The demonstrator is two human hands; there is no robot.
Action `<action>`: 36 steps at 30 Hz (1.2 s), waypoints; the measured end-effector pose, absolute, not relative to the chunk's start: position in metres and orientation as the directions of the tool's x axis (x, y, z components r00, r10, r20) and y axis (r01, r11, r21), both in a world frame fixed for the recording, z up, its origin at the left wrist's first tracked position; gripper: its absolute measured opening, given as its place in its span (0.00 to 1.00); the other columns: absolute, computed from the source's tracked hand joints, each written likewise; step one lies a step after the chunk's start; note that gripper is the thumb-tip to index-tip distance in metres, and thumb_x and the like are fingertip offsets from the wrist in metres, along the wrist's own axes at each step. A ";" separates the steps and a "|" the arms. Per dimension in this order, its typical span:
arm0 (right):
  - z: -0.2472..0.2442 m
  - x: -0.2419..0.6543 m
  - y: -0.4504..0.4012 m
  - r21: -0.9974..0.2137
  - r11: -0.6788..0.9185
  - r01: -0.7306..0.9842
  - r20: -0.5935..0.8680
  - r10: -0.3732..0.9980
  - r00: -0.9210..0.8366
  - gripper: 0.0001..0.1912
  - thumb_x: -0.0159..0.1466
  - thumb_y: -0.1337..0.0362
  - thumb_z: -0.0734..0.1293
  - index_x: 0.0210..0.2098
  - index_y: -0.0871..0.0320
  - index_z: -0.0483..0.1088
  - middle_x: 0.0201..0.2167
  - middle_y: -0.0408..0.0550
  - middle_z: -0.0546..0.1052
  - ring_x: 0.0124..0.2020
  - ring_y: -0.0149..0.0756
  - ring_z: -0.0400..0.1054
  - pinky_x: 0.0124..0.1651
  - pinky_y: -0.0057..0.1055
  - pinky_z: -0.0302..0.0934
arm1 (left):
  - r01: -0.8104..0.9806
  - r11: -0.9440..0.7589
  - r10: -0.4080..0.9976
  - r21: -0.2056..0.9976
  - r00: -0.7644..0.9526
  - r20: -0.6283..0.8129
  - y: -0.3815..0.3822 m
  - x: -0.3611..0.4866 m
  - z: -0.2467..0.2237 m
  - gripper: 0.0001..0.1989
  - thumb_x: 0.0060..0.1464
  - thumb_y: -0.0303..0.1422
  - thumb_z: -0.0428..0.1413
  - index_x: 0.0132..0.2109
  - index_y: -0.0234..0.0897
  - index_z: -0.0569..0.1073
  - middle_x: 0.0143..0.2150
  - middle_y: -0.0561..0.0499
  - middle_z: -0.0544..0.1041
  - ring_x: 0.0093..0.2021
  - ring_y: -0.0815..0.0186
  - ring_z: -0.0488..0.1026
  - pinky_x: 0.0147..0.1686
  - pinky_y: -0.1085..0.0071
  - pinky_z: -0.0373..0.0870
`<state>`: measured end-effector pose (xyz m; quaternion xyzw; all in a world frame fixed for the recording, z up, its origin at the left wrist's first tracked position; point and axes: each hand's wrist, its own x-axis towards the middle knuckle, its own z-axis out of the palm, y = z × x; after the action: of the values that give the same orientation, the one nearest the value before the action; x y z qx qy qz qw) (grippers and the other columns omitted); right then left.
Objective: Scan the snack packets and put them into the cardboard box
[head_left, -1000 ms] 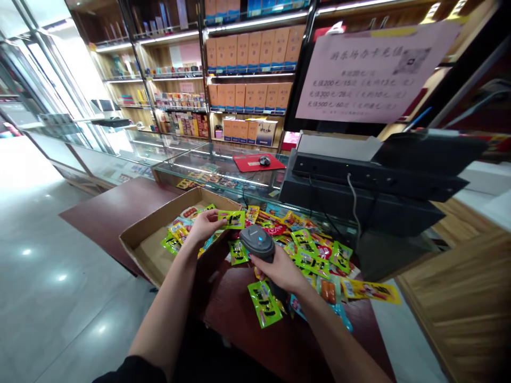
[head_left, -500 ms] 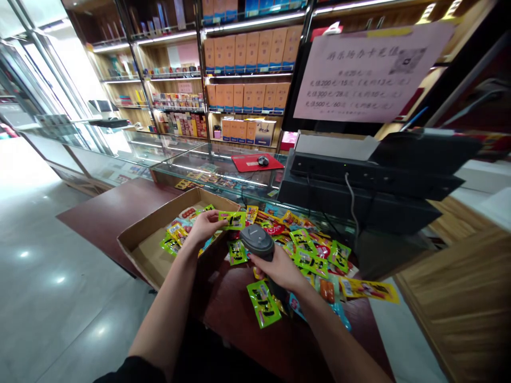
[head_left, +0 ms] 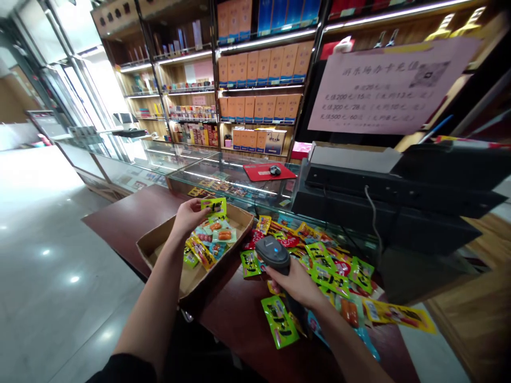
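Between the fingertips of my left hand (head_left: pixel 187 217) is a green snack packet (head_left: pixel 215 206), held above the far part of a cardboard box (head_left: pixel 157 242). Several snack packets, yellow, green and pale with sausages pictured, lie inside that box. My right hand (head_left: pixel 295 279) is wrapped round the handle of a dark grey barcode scanner (head_left: pixel 272 252), whose top shows a small blue light. Under and around the scanner spreads a pile of snack packets (head_left: pixel 323 260) in green, yellow and red. One green packet (head_left: pixel 279 322) lies nearer to me on the dark red table (head_left: pixel 227 303).
Behind the table runs a glass display counter (head_left: pixel 191 173) with a red mouse pad (head_left: pixel 259 172) and a mouse on it. Black checkout equipment (head_left: pixel 351 186) stands at the right, below a printed sign (head_left: pixel 379 90). Shelves of orange boxes (head_left: pixel 259 109) line the wall.
My left hand has carried the green packet left, from near the scanner to over the box. A blue light now shows on the scanner. The whole view has shifted slightly.
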<state>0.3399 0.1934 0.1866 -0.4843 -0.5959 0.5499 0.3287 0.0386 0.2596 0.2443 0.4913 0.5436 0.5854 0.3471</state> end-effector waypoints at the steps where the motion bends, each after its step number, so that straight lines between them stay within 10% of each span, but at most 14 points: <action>1: 0.185 0.340 0.194 -0.975 -0.076 0.211 -0.141 0.938 -0.315 0.12 0.55 0.57 0.68 0.30 0.57 0.63 0.15 0.38 0.70 0.15 0.30 0.64 0.20 0.27 0.59 | 0.149 -0.167 0.934 0.975 -0.293 0.204 0.261 0.032 0.250 0.25 0.34 0.39 0.67 0.40 0.30 0.75 0.34 0.44 0.79 0.32 0.63 0.76 0.33 0.69 0.73; 16: 0.205 0.366 0.203 -0.946 -0.043 0.320 -0.103 0.980 -0.171 0.17 0.54 0.51 0.68 0.25 0.59 0.67 0.16 0.45 0.73 0.17 0.32 0.66 0.23 0.29 0.62 | 0.254 -0.214 0.964 0.943 -0.102 0.247 0.254 0.071 0.240 0.18 0.41 0.39 0.63 0.40 0.34 0.76 0.37 0.43 0.79 0.38 0.60 0.76 0.39 0.65 0.72; 22: 0.214 0.390 0.172 -0.949 -0.073 0.307 -0.051 0.996 0.079 0.15 0.53 0.52 0.69 0.26 0.58 0.68 0.16 0.43 0.71 0.17 0.32 0.65 0.22 0.30 0.61 | 0.569 -0.352 0.935 0.743 0.243 0.257 0.253 0.164 0.208 0.12 0.50 0.30 0.54 0.42 0.38 0.77 0.39 0.43 0.79 0.40 0.57 0.75 0.43 0.64 0.68; 29: 0.188 0.404 0.144 -0.964 -0.122 0.236 -0.081 0.981 0.177 0.14 0.55 0.53 0.69 0.28 0.57 0.66 0.16 0.40 0.69 0.16 0.30 0.62 0.21 0.28 0.58 | 0.801 -0.430 0.875 0.417 0.483 -0.025 0.260 0.184 0.170 0.21 0.36 0.35 0.64 0.42 0.39 0.78 0.41 0.41 0.76 0.46 0.51 0.71 0.46 0.63 0.64; 36: 0.178 0.402 0.142 -0.957 -0.145 0.251 -0.098 0.977 0.187 0.16 0.56 0.51 0.68 0.30 0.58 0.67 0.17 0.40 0.70 0.17 0.30 0.62 0.21 0.27 0.58 | 0.686 -0.443 0.856 0.576 0.516 0.044 0.271 0.169 0.153 0.14 0.44 0.30 0.58 0.41 0.39 0.79 0.37 0.46 0.78 0.40 0.60 0.73 0.41 0.69 0.65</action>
<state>0.4015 0.1421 0.1777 -0.6333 -0.4850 0.4137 0.4387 0.1686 0.2715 0.1526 0.8329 0.4628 0.1671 0.2532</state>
